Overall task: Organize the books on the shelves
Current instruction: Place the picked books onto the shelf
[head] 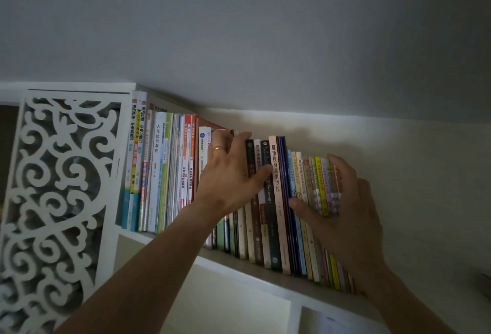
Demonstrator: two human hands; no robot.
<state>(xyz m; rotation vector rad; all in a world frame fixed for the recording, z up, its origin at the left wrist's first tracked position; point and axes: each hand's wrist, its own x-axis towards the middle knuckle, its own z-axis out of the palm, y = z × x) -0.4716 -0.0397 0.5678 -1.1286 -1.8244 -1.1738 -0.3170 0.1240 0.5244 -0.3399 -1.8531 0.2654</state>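
Observation:
A long row of upright books [164, 174] stands on the top white shelf [268, 275]. My left hand [231, 176], with a gold ring, reaches over the top edges of the middle books, fingers hooked over them and thumb lying across a dark spine [251, 163]. A tall pink-spined book [277, 200] stands just right of it. My right hand [342, 211] clasps the right end of the row, a bundle of thin colourful books [322, 190], with its thumb across the spines and its fingers behind them.
A white carved scrollwork side panel [53, 200] closes the shelf on the left. The wall rises behind and to the right of the books. Below the shelf lie lower white compartments [233, 304].

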